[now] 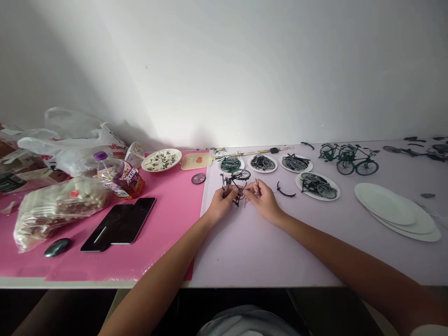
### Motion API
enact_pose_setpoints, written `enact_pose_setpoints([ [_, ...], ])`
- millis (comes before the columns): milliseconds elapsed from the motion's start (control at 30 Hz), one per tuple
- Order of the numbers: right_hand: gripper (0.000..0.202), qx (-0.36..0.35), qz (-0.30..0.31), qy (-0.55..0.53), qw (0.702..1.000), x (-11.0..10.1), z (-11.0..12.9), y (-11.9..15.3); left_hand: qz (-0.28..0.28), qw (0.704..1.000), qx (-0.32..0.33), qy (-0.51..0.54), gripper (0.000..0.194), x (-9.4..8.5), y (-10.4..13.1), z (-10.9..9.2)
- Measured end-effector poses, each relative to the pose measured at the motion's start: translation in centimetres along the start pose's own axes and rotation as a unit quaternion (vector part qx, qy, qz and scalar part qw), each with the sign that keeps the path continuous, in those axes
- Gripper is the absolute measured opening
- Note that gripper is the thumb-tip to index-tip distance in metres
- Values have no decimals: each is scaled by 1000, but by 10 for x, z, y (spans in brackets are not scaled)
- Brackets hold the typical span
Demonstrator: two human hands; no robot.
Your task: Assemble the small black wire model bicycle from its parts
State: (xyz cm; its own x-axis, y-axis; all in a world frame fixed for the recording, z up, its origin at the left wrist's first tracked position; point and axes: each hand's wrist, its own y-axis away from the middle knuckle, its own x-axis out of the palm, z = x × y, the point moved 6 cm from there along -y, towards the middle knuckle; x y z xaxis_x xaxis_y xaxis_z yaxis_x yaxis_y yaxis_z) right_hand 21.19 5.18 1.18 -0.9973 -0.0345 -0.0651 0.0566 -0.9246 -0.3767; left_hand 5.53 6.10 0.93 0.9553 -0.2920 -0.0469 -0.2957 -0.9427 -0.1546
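Note:
Over the pale mat, my left hand [221, 201] is closed on a small black model bicycle [241, 174], partly assembled, with one wheel showing at its far end. My right hand [263, 198] meets it from the other side, its fingers pinched around a small dark piece too fine to name. The fingers hide much of the bicycle's frame. A curved black part [286, 190] lies just right of my right hand. To the left, a loose spoked wheel [198, 178] rests on the pink mat.
White plates of bicycle parts [338, 196] line the back. Finished model bicycles [357, 161] stand at right, beyond stacked plates [430, 233]. On the left are a drink bottle [131, 179], phones [121, 226], a mouse [58, 247], plastic bags [80, 149] and a plate of white pieces [178, 154].

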Motion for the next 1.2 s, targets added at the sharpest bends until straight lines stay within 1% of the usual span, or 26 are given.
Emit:
enact_pose_setpoints([
  [133, 53, 4, 5, 4, 1000, 1, 0, 0, -9, 1000, -7, 9, 46, -1, 2, -3],
  [267, 54, 13, 6, 0, 1000, 0, 0, 0, -15, 1000, -13, 16, 44, -1, 3, -5],
  [433, 53, 17, 3, -5, 1000, 0, -1, 0, -27, 999, -22, 0, 43, -2, 4, -5],
  [667, 52, 22, 9, -4, 1000, -1, -7, 0, -13, 1000, -6, -2, 47, -1, 3, -6],
  [867, 52, 31, 8, -1, 999, -2, -10, 0, -3, 1000, -20, 10, 49, -1, 4, -5],
  [933, 53, 28, -6, 29, 999, -3, -8, 0, -7, 1000, -17, 20, 47, -1, 4, -6],
  [1033, 53, 6, -24, 89, 996, -5, -1, 0, -7, 999, -10, 39, 46, -1, 3, -6],
  [1100, 52, -6, -19, 101, 995, -4, 3, 1, 0, 999, -15, 49, 47, -1, 3, -5],
  [1200, 49, -13, -2, 91, 996, 0, 8, 2, 5, 998, -20, 51, 49, 0, 3, -5],
])
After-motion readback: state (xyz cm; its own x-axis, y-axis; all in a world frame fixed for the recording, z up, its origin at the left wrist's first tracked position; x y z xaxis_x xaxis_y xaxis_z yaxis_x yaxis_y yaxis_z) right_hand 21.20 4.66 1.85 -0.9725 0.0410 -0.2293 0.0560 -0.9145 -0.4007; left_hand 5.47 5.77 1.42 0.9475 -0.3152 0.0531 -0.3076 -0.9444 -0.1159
